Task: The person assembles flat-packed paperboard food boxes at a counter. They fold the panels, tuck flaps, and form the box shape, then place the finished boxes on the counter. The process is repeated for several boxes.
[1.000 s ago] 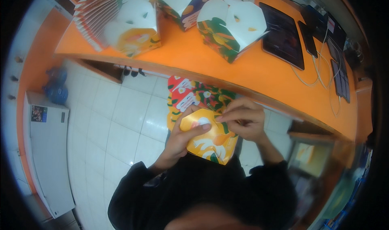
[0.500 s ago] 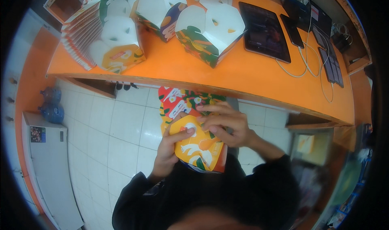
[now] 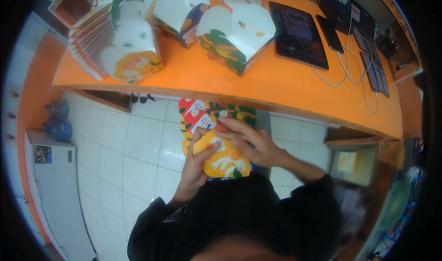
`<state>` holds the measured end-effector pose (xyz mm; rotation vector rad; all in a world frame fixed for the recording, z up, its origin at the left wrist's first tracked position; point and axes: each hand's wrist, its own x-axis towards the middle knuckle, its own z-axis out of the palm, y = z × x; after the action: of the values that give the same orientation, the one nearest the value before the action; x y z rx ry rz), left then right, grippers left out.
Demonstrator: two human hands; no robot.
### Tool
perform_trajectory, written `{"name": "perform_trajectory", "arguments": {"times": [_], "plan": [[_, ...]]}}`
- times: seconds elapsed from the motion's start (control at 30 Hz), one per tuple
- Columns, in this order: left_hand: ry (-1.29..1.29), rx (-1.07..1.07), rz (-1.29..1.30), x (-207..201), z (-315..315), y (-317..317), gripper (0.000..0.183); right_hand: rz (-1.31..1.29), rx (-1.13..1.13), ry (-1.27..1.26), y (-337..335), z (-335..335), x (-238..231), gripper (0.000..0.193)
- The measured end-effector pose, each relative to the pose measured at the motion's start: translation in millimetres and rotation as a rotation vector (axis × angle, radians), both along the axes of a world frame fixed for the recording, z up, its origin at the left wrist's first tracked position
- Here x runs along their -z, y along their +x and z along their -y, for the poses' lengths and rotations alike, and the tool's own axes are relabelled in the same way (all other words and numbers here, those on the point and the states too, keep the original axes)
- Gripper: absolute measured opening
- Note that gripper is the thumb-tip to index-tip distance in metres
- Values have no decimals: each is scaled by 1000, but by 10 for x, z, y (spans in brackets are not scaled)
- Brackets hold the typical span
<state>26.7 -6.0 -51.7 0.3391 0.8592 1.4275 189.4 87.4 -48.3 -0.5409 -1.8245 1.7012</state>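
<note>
In front of my body I hold a yellow cardboard food box (image 3: 230,166) with white and green printing. My left hand (image 3: 194,166) is closed on its left side, the thumb on the printed face. My right hand (image 3: 258,146) is at its upper right edge, with the forefinger reaching out past it and the other fingers closed on the edge. Beyond my fingers, below the counter edge, lie colourful printed carton blanks (image 3: 198,118) in red, green and yellow.
The orange counter (image 3: 184,79) bears folded open boxes (image 3: 239,40), a stack of flat cartons (image 3: 92,45), a tablet (image 3: 299,35) and phones (image 3: 329,33) on white cables. Blue water bottles (image 3: 59,128) stand by a white fridge (image 3: 60,192) at left.
The yellow box has tilted so its lower right side no longer shows. My right hand has shifted slightly left along its upper edge. My left hand keeps its hold.
</note>
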Motion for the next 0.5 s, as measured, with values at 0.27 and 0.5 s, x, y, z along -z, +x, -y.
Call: {"name": "perform_trajectory", "arguments": {"times": [0.27,0.5], "plan": [[206,137,-221,11,67,-130,22,-94,-304,-298,123,-247,141,54],[247,281,-454,-122,134,-179,20,-17,-323,-446,137,-152,180,64]]}}
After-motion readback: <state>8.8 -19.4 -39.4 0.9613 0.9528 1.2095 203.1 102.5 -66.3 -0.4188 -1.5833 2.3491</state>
